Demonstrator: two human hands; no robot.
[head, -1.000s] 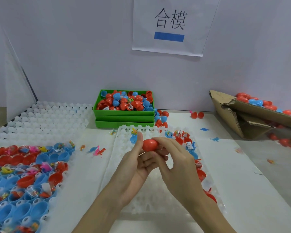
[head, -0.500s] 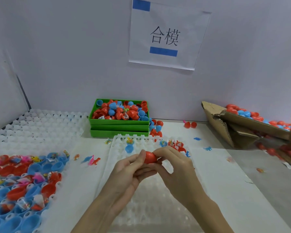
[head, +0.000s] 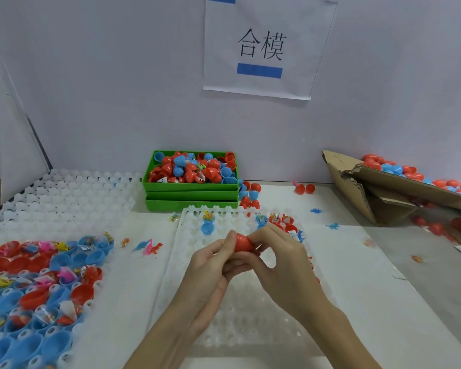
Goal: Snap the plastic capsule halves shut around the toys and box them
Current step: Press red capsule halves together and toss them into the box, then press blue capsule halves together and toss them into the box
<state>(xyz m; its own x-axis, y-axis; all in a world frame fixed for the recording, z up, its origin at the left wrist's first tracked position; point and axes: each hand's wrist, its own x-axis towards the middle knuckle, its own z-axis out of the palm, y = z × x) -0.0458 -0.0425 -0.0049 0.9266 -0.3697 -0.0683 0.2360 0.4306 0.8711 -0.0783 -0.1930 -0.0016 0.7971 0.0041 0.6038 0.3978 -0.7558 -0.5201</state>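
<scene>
Both hands on one red capsule (head: 242, 243), held above the white tray (head: 224, 320) at centre. My left hand (head: 210, 272) pinches it from 9 o'clock, thumb on top; my right hand (head: 280, 258) closes round it from 3 o'clock. Seam hidden under the fingers, so I cannot tell whether the halves are fully seated.

Cardboard box (head: 383, 193) at 2 o'clock, well apart, loaded with capsules. Green bin (head: 190, 186) at 12 o'clock.

Risks, as I judge them: uneven squeeze could cock one half and leave it unlatched; toy wrapper might catch in the seam; smooth shell may squirt out of the pinch and roll.
</scene>
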